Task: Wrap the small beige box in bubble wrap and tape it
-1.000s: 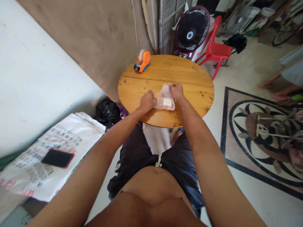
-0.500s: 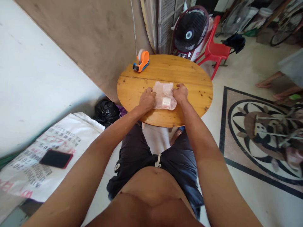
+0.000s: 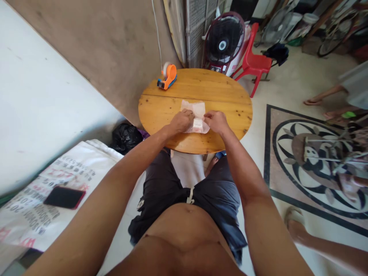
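A crinkled, pinkish see-through sheet (image 3: 198, 109) that looks like bubble wrap lies on the round wooden table (image 3: 227, 86). Near its front edge sits a small whitish block-shaped item (image 3: 197, 124); whether it is on or under the film I cannot tell. My left hand (image 3: 183, 120) rests over the sheet's left side with its fingers curled in on the wrap. From the right, my right hand (image 3: 217, 121) pinches the opposite edge beside the small item. The fingertips of both hands are partly hidden.
An orange tape dispenser (image 3: 168, 76) stands at the table's back left. Behind the table are a fan (image 3: 222, 42) and a red chair (image 3: 255, 63). A phone (image 3: 64, 197) lies on a printed white sack (image 3: 94, 153) at left. Other people's legs (image 3: 322, 245) show at right.
Both hands have come closer together, drawing the sheet's sides inward around the small item. Another person's leg has appeared at the lower right. The view has shifted slightly.
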Tool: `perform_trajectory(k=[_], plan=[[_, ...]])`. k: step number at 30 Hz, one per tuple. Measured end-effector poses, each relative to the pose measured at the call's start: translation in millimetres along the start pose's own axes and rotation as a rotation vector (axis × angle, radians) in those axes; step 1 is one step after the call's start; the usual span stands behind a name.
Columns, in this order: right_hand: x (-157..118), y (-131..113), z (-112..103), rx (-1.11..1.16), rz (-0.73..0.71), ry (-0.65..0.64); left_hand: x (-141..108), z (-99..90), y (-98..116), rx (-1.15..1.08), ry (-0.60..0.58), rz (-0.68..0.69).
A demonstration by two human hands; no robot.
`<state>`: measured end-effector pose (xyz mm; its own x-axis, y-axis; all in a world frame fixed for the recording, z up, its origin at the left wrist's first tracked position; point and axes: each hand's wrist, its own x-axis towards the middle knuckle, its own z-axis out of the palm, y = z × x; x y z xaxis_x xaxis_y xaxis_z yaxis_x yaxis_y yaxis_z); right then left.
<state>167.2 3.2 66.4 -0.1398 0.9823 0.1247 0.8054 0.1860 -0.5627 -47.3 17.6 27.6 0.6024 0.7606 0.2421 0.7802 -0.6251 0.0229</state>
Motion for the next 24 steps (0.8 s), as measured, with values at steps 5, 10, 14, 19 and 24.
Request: perform_trajectory(k=[5,10,14,19,24], plan=[[4,4,-2,-0.075,0.012,0.041,3,1.4,-4,-0.056,-0.061,0.095],[1,19,1,-0.069,0.176,0.094,2,5.5,-10,-0.085,-0.141,0.056],[-1,32,6,-0.034,0.254,0.1,6,9.0,-17,-0.167,-0.129,0.068],[-3,37,8,-0.026,0.221,0.068,9,13.4,-18,-0.191,-0.081,0.03],[-7,36,5,-0.032,0.129,0.014,3,17.0,-13,-0.159,-0.036,0.042]])
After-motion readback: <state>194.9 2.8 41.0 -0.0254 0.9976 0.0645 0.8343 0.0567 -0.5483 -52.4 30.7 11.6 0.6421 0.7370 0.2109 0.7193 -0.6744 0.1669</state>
